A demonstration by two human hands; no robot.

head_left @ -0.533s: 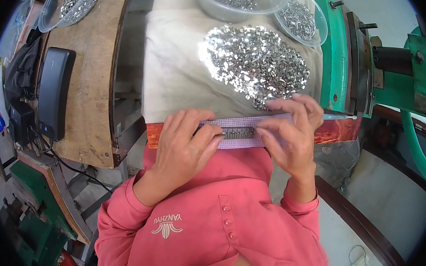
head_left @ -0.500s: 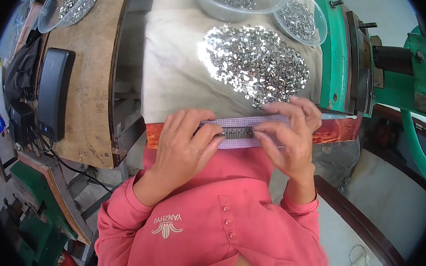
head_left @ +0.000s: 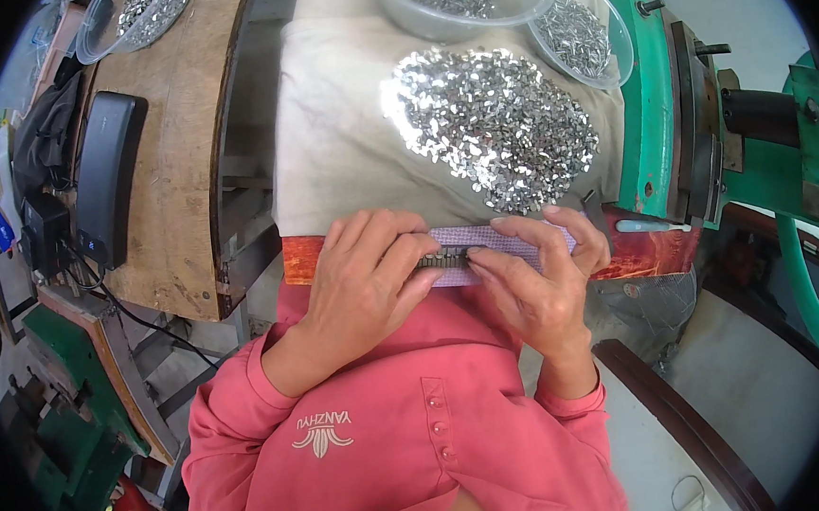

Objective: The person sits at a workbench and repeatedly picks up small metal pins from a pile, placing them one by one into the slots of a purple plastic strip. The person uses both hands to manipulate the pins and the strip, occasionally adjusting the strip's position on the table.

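A narrow, segmented dark metal strip (head_left: 445,257) lies between my hands over a purple checked cloth (head_left: 484,233) at the table's front edge. My left hand (head_left: 353,269) closes its thumb and fingers on the strip's left end. At the other end, the thumb and index finger of my right hand (head_left: 537,280) pinch it, while the remaining fingers are bent and raised. Both ends are hidden by fingertips. Just beyond sits a heap of small shiny metal pieces (head_left: 500,130) on a beige cloth (head_left: 336,156).
Two clear plastic bowls, a large one (head_left: 455,30) and a smaller one (head_left: 619,60), hold metal pieces at the back. A green machine (head_left: 643,135) stands right. Beside my right hand lies a pale-handled object (head_left: 640,226). Leftward, a wooden table (head_left: 175,158) carries a black device (head_left: 112,181).
My right hand has moved left, closer to my left hand, and less of the strip shows between them. The pale-handled object beside my right hand has come into view.
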